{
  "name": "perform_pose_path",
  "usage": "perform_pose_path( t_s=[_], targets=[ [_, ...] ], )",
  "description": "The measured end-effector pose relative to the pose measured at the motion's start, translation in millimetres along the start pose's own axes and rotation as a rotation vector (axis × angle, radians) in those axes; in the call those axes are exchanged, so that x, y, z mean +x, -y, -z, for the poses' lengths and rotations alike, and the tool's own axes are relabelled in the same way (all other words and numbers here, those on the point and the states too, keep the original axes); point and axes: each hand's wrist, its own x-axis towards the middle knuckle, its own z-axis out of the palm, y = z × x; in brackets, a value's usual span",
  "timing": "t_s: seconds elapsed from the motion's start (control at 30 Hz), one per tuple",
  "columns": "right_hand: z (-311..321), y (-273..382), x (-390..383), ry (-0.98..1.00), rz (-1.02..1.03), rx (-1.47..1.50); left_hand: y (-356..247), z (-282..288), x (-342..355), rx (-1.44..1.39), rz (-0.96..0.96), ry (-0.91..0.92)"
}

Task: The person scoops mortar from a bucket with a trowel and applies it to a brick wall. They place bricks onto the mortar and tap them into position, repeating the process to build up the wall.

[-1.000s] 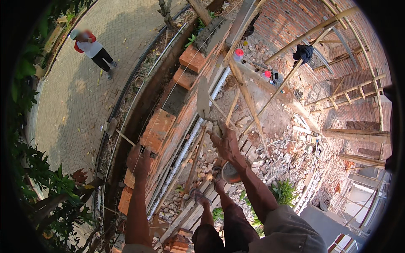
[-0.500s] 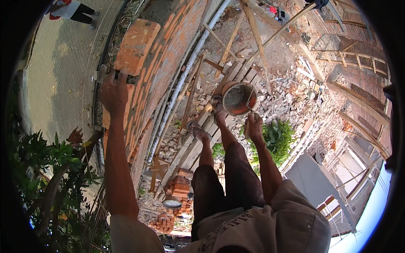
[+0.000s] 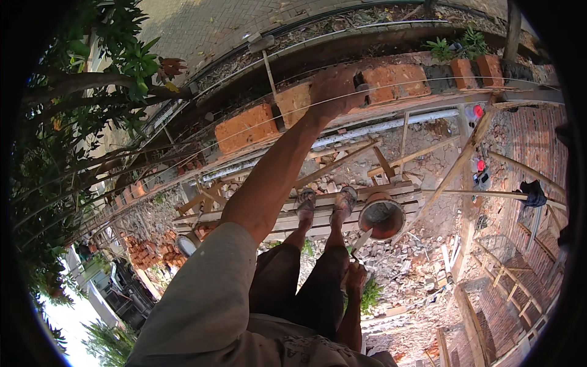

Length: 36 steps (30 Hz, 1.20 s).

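Note:
On top of the brick wall [image 3: 244,128], my left hand [image 3: 333,92] curls its fingers between orange bricks [image 3: 397,82] beside a taut string line; what they grip is hidden. Down by my legs, my right hand [image 3: 356,275] holds a trowel [image 3: 365,240] by its handle, blade toward a round bucket [image 3: 382,219] of grey mortar. My feet, in sandals, stand on a wooden plank platform [image 3: 281,223] beside that bucket.
Bamboo and timber braces [image 3: 452,171] cross the rubble-strewn ground. Behind the wall run a dark trench [image 3: 287,55] and a paved path [image 3: 232,24]. Leafy branches [image 3: 104,92] crowd the left. Stacked bricks [image 3: 153,248] lie below at left. Dark cloth [image 3: 532,192] hangs on a pole.
The view has swung round, so the wall now runs across the top. My right hand has lowered the trowel from above the wall toward the bucket. My left hand stays at the wall's top.

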Motion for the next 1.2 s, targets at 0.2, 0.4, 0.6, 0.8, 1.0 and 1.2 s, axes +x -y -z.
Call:
perform_pose_path(
  t_s=[0.2, 0.4, 0.6, 0.8, 1.0, 1.2],
  targets=[
    [43.3, 10.2, 21.3, 0.128, -0.134, -0.095, -1.6, -15.0, -4.6, -0.097, 0.013, -0.162],
    [88.3, 51.4, 40.6, 0.143, -0.172, -0.268, -6.5, -30.2, 6.2, -0.097, 0.034, -0.215],
    [90.1, 109.3, 55.1, 0.114, 0.041, -0.385, -15.5, -18.4, 1.6, -0.213, 0.026, -0.343],
    [48.2, 144.5, 79.7, 0.234, 0.166, -0.511, -19.6, 25.2, -90.4, 0.144, -0.115, -0.516],
    [-0.5, 165.5, 80.9, 0.488, 0.342, -0.756, 38.7, -25.5, -322.9, -0.046, 0.235, -0.507],
    [-29.2, 181.6, 70.7, 0.552, 0.678, -0.882, 96.9, -77.7, -594.6, -0.197, 1.146, -0.015]
  ],
)
